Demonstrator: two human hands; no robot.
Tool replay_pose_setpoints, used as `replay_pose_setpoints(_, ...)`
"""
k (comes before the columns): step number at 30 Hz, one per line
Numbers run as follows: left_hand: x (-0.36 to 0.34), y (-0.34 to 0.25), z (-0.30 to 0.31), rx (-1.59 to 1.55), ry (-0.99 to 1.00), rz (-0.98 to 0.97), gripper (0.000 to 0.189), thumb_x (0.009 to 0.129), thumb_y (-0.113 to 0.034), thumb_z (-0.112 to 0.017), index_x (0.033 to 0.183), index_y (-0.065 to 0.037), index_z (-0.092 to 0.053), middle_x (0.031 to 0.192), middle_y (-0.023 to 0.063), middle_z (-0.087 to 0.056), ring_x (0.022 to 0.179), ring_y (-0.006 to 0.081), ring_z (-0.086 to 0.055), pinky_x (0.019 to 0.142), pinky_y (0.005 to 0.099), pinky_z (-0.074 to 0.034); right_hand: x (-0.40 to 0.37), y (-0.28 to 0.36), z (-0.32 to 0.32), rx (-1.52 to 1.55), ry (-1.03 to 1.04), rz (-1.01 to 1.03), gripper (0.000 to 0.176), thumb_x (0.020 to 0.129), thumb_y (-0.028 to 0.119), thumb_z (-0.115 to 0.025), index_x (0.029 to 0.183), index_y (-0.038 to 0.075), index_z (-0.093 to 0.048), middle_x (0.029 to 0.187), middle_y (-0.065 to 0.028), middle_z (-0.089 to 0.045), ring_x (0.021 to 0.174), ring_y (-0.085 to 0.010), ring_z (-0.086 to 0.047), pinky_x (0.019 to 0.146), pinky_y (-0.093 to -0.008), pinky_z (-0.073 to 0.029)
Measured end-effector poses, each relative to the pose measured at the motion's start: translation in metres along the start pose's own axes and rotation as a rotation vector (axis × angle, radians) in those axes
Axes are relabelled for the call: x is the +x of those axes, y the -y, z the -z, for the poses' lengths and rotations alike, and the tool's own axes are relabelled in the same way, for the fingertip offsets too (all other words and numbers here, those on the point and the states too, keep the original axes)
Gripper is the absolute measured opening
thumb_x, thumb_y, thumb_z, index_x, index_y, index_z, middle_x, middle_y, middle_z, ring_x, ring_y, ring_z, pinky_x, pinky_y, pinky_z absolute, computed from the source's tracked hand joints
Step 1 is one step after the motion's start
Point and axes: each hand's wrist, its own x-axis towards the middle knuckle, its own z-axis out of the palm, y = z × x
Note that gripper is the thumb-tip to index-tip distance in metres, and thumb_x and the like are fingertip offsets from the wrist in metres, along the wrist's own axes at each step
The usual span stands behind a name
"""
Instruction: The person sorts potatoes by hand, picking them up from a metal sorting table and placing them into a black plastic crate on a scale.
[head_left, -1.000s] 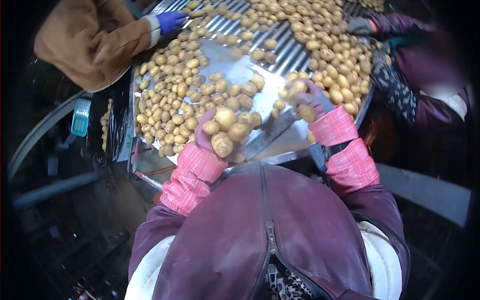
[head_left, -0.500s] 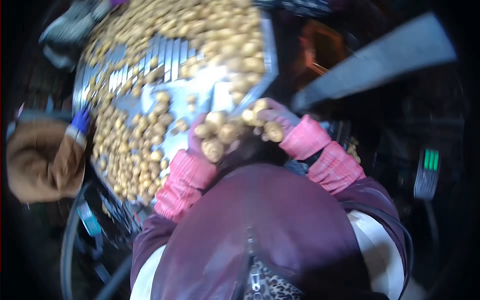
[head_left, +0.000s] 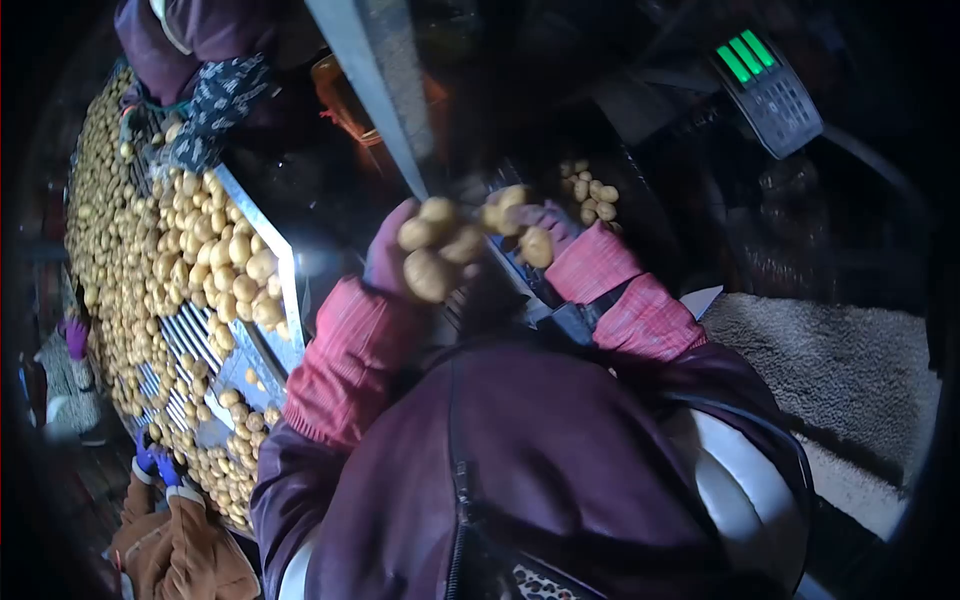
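Note:
My left hand point(head_left: 391, 250), in a pinkish-purple glove, is closed round several potatoes point(head_left: 428, 275) in front of my chest. Close by on the right, my right hand point(head_left: 556, 224) grips a few more potatoes point(head_left: 536, 247). Pink sleeves cover both forearms. A dark, partly blurred space lies beneath the hands, and the fingers are partly hidden by the potatoes. Beyond the right hand, a small group of potatoes point(head_left: 597, 198) sits on a dark surface.
On the left stands a slatted metal sorting table point(head_left: 283, 290) heaped with potatoes. Co-workers stand around it, one in a brown jacket point(head_left: 185, 545). A metal beam point(head_left: 385, 85) rises ahead beside an orange container point(head_left: 345, 100). A keypad device point(head_left: 772, 95) with green bars is upper right.
My view and body have turned right, so the sorting table now lies left and the keypad device upper right. Both hands have moved away from the table, still holding potatoes.

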Motion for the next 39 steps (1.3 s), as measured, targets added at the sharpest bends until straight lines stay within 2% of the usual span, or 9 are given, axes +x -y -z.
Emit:
replay_pose_setpoints(4, 0.083, 0.028, -0.006, -0.011, 0.297, 0.183, 0.046, 0.099, -0.043, -0.046, 0.128, -0.008, -0.055, 0.127, 0.0174, -0.058, 0.111, 0.0358, -0.060, 0.085, 0.0529, -0.053, -0.023, 0.030, 0.072, 0.273, -0.213, 0.093, 0.033, 0.086, 0.016, -0.066, 0.118, 0.006, -0.065, 0.110, -0.0075, -0.065, 0.104, -0.0218, -0.062, 0.094, -0.0340, -0.050)
replay_pose_setpoints(6, 0.061, 0.051, -0.065, 0.396, -0.134, -0.025, 0.051, 0.096, -0.045, -0.051, 0.132, -0.008, -0.053, 0.130, 0.0189, -0.056, 0.119, 0.0416, -0.057, 0.094, 0.0599, -0.050, -0.041, 0.065, 0.072, 0.198, -0.301, 0.078, 0.032, 0.086, 0.015, -0.066, 0.118, 0.007, -0.064, 0.111, -0.0081, -0.065, 0.105, -0.0237, -0.062, 0.091, -0.0361, -0.052)
replay_pose_setpoints(14, 0.039, 0.052, 0.020, 0.429, 0.108, 0.023, 0.054, 0.097, -0.042, -0.050, 0.137, -0.005, -0.049, 0.132, 0.0216, -0.055, 0.116, 0.0397, -0.057, 0.096, 0.0558, -0.049, -0.094, 0.092, 0.159, -0.492, -0.628, -0.406, 0.032, 0.081, 0.021, -0.070, 0.111, 0.010, -0.063, 0.100, -0.0071, -0.066, 0.073, -0.0207, -0.060, 0.062, -0.0360, -0.049)
replay_pose_setpoints(16, 0.025, 0.043, 0.053, 0.293, -0.133, 0.160, 0.056, 0.099, -0.044, -0.046, 0.138, -0.005, -0.049, 0.132, 0.0218, -0.057, 0.118, 0.0396, -0.056, 0.096, 0.0538, -0.048, -0.097, 0.078, 0.174, -0.509, -0.590, -0.441, 0.025, 0.078, 0.020, -0.073, 0.101, 0.013, -0.065, 0.088, -0.0033, -0.066, 0.078, -0.0207, -0.061, 0.064, -0.0368, -0.047)
replay_pose_setpoints(18, 0.004, 0.045, 0.114, 1.011, -0.094, -0.050, 0.056, 0.099, -0.045, -0.045, 0.138, -0.006, -0.049, 0.133, 0.0210, -0.057, 0.118, 0.0383, -0.057, 0.096, 0.0537, -0.048, -0.080, 0.065, 0.188, -0.738, -0.452, -0.450, 0.025, 0.077, 0.021, -0.074, 0.099, 0.014, -0.066, 0.087, -0.0033, -0.066, 0.079, -0.0211, -0.061, 0.065, -0.0395, -0.048)
replay_pose_setpoints(24, -0.075, 0.039, 0.081, 0.302, -0.486, 0.036, 0.056, 0.096, -0.048, -0.048, 0.135, -0.007, -0.050, 0.133, 0.0170, -0.058, 0.117, 0.0354, -0.057, 0.093, 0.0519, -0.050, -0.037, 0.069, 0.149, -0.231, -0.704, -0.174, 0.030, 0.098, 0.016, -0.051, 0.127, 0.015, -0.057, 0.098, -0.0075, -0.066, 0.076, -0.0205, -0.063, 0.065, -0.0337, -0.052)
replay_pose_setpoints(30, -0.118, 0.042, 0.113, 0.189, -0.614, -0.203, 0.040, 0.093, -0.031, -0.063, 0.128, -0.010, -0.058, 0.107, 0.0065, -0.062, 0.092, 0.0163, -0.062, 0.080, 0.0353, -0.052, 0.039, 0.068, 0.042, -0.425, -0.361, 0.061, 0.037, 0.092, 0.013, -0.065, 0.128, 0.006, -0.059, 0.102, -0.0107, -0.065, 0.075, -0.0104, -0.061, 0.053, -0.0190, -0.047)
replay_pose_setpoints(35, -0.183, 0.062, 0.093, 0.875, -0.759, -0.860, 0.040, 0.090, -0.016, -0.066, 0.126, 0.000, -0.057, 0.114, 0.0158, -0.061, 0.100, 0.0256, -0.062, 0.082, 0.0333, -0.051, 0.077, 0.048, -0.113, -0.673, 0.309, 0.054, 0.043, 0.095, 0.016, -0.059, 0.135, 0.004, -0.053, 0.119, -0.0100, -0.062, 0.084, -0.0119, -0.063, 0.066, -0.0205, -0.050)
replay_pose_setpoints(39, -0.250, 0.078, 0.106, 1.588, -1.288, -1.132, 0.045, 0.090, -0.023, -0.067, 0.130, -0.005, -0.057, 0.125, 0.0183, -0.059, 0.120, 0.0348, -0.055, 0.101, 0.0431, -0.045, 0.064, 0.008, -0.242, -0.757, 0.654, -0.113, 0.040, 0.094, 0.017, -0.061, 0.132, 0.003, -0.056, 0.111, -0.0065, -0.062, 0.078, -0.0075, -0.053, 0.071, -0.0207, -0.046)
